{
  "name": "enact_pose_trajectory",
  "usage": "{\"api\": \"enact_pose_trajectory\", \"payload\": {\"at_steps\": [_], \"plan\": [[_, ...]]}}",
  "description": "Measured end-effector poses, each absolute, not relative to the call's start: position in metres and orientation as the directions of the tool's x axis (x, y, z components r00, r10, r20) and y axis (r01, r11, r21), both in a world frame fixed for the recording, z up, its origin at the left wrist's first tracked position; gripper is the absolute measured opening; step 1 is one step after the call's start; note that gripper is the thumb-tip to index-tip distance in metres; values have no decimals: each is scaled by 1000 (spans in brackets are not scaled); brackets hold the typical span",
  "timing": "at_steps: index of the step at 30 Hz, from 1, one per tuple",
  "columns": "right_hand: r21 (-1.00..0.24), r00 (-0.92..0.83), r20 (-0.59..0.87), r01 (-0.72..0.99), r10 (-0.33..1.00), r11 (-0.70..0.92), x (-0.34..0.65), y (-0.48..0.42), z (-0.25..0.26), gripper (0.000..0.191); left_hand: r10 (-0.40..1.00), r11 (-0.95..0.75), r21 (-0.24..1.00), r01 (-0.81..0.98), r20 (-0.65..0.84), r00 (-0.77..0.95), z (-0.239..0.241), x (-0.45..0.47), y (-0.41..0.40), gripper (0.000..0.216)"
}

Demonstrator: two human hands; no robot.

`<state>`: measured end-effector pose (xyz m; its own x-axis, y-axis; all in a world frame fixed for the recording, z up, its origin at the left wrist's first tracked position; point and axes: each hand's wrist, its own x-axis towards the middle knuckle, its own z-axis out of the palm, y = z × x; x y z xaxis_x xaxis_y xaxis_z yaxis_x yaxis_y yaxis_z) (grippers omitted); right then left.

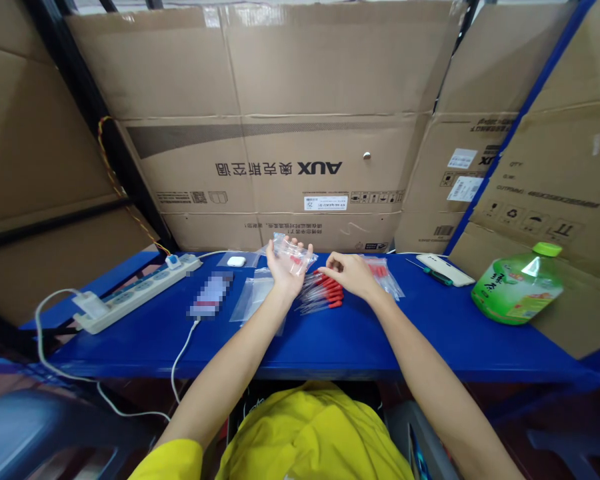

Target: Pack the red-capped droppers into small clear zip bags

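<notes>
My left hand [286, 272] is turned palm up, fingers partly curled around a clear plastic bag [286, 252] with something red inside. Just right of it, a pile of thin clear tubes with red ends [330, 293] lies on the blue table [360, 340]. Over the far side of that pile, my right hand [351, 272] is closed in a pinch; what its fingertips hold is too small to make out. Behind the right hand rest bagged red-ended pieces [383, 272]. Flat clear bags [253, 298] lie left of the pile.
Left on the table are a power strip [140, 293], a blurred-out phone [211, 295] on a cable, and a white case [237, 261]. At right stand a large green bottle [517, 287], a screwdriver [437, 275] and a white flat piece [447, 269]. Cardboard [280, 80] walls the back.
</notes>
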<state>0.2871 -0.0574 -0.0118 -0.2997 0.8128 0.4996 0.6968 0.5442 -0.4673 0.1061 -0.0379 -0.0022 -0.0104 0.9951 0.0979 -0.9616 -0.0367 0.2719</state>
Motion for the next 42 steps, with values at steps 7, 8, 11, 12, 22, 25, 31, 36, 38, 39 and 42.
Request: {"api": "enact_pose_trajectory", "payload": {"at_steps": [7, 8, 11, 12, 22, 25, 31, 36, 38, 39, 42], "plan": [[-460, -475, 206, 725, 856, 513, 322, -52, -14, 16, 995, -69, 236, -969, 87, -50, -1, 96, -33, 30], [-471, -480, 192, 720, 856, 510, 323, -51, -16, 15, 995, -70, 234, -970, 89, -51, -1, 96, -33, 30], [-482, -477, 189, 717, 858, 504, 324, -48, -20, 11, 995, -75, 236, -969, 88, -55, -1, 95, -32, 30], [-485, -473, 192, 716, 860, 502, 324, -47, -21, 11, 995, -76, 238, -968, 86, -57, -1, 95, -32, 30], [-570, -474, 304, 604, 826, 557, 316, -47, -21, 11, 993, -102, 236, -966, 81, -85, 2, 90, -31, 31], [-573, -441, 396, 567, 805, 592, 311, -50, -16, 10, 992, -119, 230, -966, 70, -105, 3, 88, -31, 31], [-610, -308, 548, 489, 778, 623, 308, -61, -1, 11, 987, -162, 187, -969, 56, -154, 6, 73, -23, 32], [-598, -191, 649, 470, 736, 649, 307, -66, 6, 11, 982, -189, 178, -966, 39, -185, 10, 65, -21, 34], [-595, -204, 649, 464, 733, 656, 303, -68, 6, 11, 980, -198, 181, -963, 38, -195, 11, 67, -22, 34], [-594, -211, 647, 464, 733, 657, 300, -68, 5, 10, 980, -200, 187, -962, 41, -195, 11, 70, -23, 33], [-582, -235, 644, 467, 728, 666, 290, -71, 4, 9, 980, -195, 225, -955, 69, -184, 8, 80, -27, 30]]}}
